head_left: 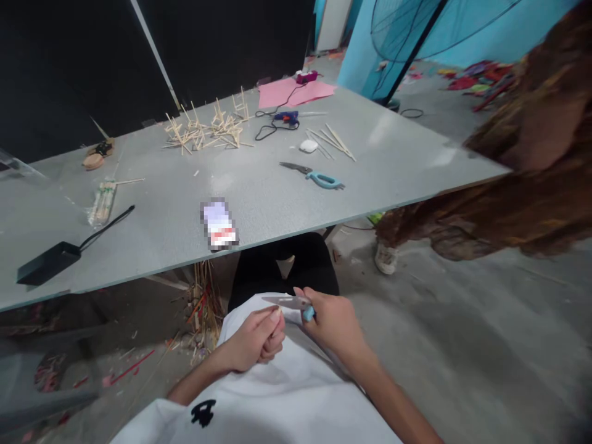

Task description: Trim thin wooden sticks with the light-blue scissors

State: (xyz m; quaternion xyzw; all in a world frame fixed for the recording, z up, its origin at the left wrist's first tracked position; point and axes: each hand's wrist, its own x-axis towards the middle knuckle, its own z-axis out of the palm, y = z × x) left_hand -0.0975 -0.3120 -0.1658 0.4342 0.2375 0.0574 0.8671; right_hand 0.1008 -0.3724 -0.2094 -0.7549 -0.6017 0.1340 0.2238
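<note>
Down at five o'clock, the right hand point(335, 324) grips a blue-handled blade point(287, 302), flat grey metal reaching toward seven. There the left hand point(259, 338) clenches what looks like a slim pale stub point(279, 310), probably steadying it near the edge. Between ten and eleven, spindly wooden stick frames point(226, 131) sit well back, presumably safe from elbows.

Blue wall point(356, 52), grey floor point(485, 345), grey table point(393, 148), perhaps a black partition point(240, 43).
</note>
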